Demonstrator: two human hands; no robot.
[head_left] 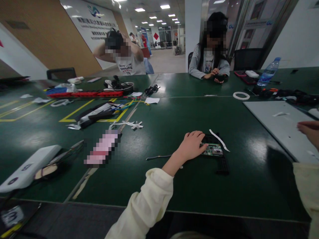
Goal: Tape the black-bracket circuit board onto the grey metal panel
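My left hand [191, 146] lies over the left part of a green circuit board [214, 150], its fingers curled on it and its thumb along the near side. The board sits in a black plastic frame [223, 166] that extends toward me on the right. A narrow white paper strip [219, 140] rests over the frame's far right side. From under my left hand a thin dark cable [159, 157] runs left. My right hand [310, 131], cut off by the right edge, is above a light grey panel [271, 122]; its fingertips are pinched together, and anything between them is too small to make out.
On the left are a phone [103, 147], a white device [30, 167], a black-and-white bundle [97, 114] and a red power strip [86, 94]. At the right stand a water bottle [269, 71] and a white tape ring [241, 96]. Two people sit across the green table [174, 116].
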